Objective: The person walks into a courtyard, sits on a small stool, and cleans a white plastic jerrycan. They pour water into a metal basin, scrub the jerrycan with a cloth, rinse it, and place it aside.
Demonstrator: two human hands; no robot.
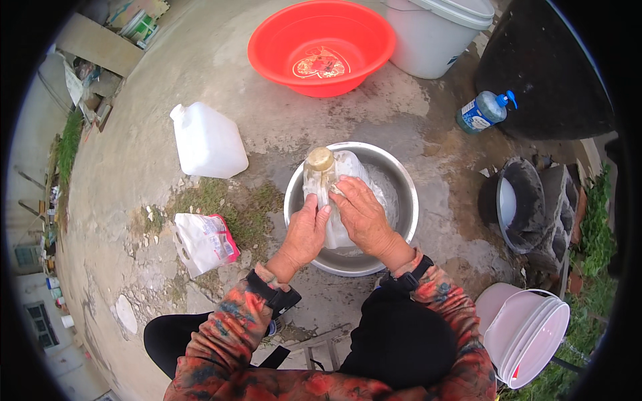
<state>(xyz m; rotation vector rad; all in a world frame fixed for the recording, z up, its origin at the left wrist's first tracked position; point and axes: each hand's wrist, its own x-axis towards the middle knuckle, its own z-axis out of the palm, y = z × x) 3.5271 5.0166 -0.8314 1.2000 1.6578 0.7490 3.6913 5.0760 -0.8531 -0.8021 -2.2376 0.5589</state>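
Note:
A translucent plastic jug (340,230) with a tan cap (320,159) lies tilted in a metal basin (409,194) that holds some water. My left hand (304,234) grips the jug's near left side, thumb on top. Across the jug's upper face, my right hand (364,217) presses with curled fingers. A small pale scrap shows at the right fingertips, too little of it to name. Both hands are close together over the basin, and they hide part of the jug's side.
A white jug (210,142) and a white-and-pink bag (206,242) stand to the left. Beyond the basin is a red plastic tub (321,40), beside a white bucket (428,40). On the right are a blue pump bottle (483,112), a dark bucket (511,204) and a pink bucket (521,331).

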